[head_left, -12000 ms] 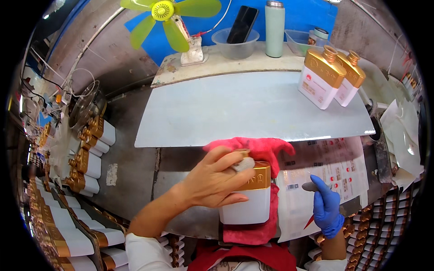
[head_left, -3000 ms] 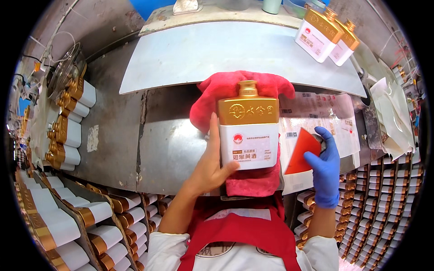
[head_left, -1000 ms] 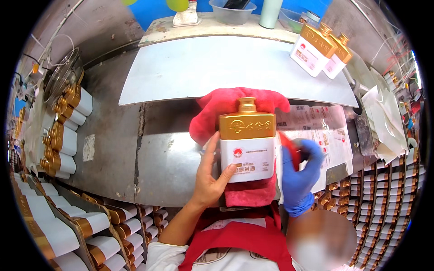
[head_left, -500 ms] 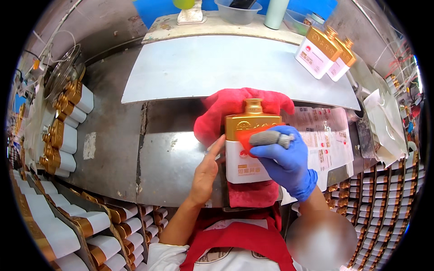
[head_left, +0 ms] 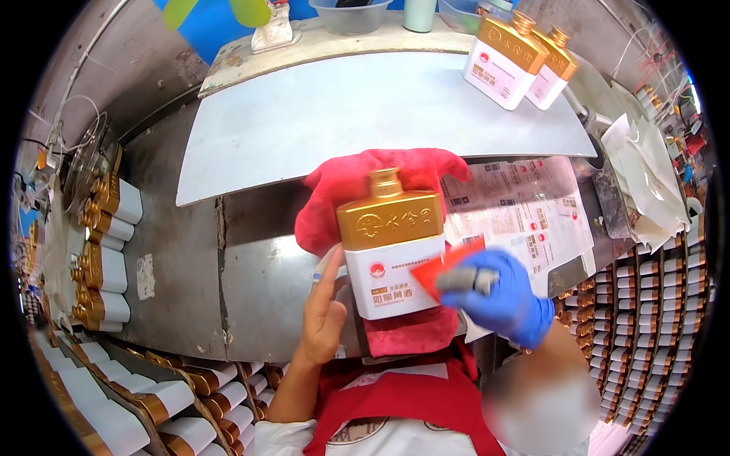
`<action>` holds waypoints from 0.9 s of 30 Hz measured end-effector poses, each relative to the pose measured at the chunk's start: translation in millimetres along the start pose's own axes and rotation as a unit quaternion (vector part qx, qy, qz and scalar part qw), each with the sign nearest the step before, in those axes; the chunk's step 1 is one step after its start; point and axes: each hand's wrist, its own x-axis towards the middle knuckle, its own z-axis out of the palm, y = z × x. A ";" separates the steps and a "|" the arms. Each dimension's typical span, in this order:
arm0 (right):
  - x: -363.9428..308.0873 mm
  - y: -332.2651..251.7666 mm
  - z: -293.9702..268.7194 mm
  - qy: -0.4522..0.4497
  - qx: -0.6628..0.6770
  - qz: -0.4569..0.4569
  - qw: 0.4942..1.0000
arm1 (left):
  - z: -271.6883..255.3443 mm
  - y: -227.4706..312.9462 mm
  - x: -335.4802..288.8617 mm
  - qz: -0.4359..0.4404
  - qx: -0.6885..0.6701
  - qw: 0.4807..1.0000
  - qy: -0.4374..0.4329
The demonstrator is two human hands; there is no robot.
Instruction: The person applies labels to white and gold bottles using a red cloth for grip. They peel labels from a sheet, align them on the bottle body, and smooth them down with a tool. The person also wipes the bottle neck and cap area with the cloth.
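Note:
A flat flask-shaped bottle [head_left: 395, 254], gold on its neck and shoulders and white below, leans back on a bunched red cloth [head_left: 323, 209]. A label with a red emblem and brown print is on its white front. My right hand [head_left: 506, 296], in a blue glove, grips a small orange scraper [head_left: 449, 266] with a grey wrapped handle. Its blade lies against the lower right of the white front. My bare left hand [head_left: 323, 315] rests along the bottle's left side, its fingers stretched out and touching the edge.
Printed label sheets [head_left: 525, 216] lie right of the cloth. A white board [head_left: 357, 110] spans the back, bearing two similar bottles [head_left: 502, 64] at its right. More bottles [head_left: 103, 277] stand at the left. Racks of bottles [head_left: 646, 327] fill the lower right; others [head_left: 114, 410] fill the lower left.
My right hand has drawn the scraper down from the gold-and-white border to the lower right of the front. The bottle has turned slightly. The whole view has shifted.

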 end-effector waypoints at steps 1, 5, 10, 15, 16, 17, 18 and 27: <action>-19.7 -7.3 0.8 -0.027 0.015 0.003 1.000 | -0.9 -1.5 -1.2 0.018 0.014 1.000 -0.006; -41.5 -24.4 -3.2 -0.050 0.131 0.066 0.988 | 1.6 -7.3 -4.0 0.059 0.058 0.997 -0.011; 25.5 -15.5 22.3 0.079 0.000 -0.012 0.997 | 5.8 -10.4 -6.1 0.063 0.048 0.997 0.006; -16.3 -43.9 52.6 0.012 0.053 -0.022 0.998 | -1.1 -9.1 -5.2 0.052 0.057 0.997 -0.015; -19.8 -51.5 43.6 -0.037 0.056 -0.017 0.998 | -1.8 -10.6 -6.4 0.051 0.064 0.996 -0.019; -13.7 -50.1 39.6 0.007 0.104 -0.019 0.994 | -0.8 -12.3 -7.0 0.047 0.047 0.998 -0.016; -8.5 -45.5 36.9 0.003 0.075 -0.029 0.997 | -0.6 -13.3 -7.1 0.048 0.044 0.998 -0.014; 80.0 -5.2 16.2 0.125 -0.022 0.032 0.991 | -7.6 -16.5 -7.3 0.046 0.030 0.997 -0.048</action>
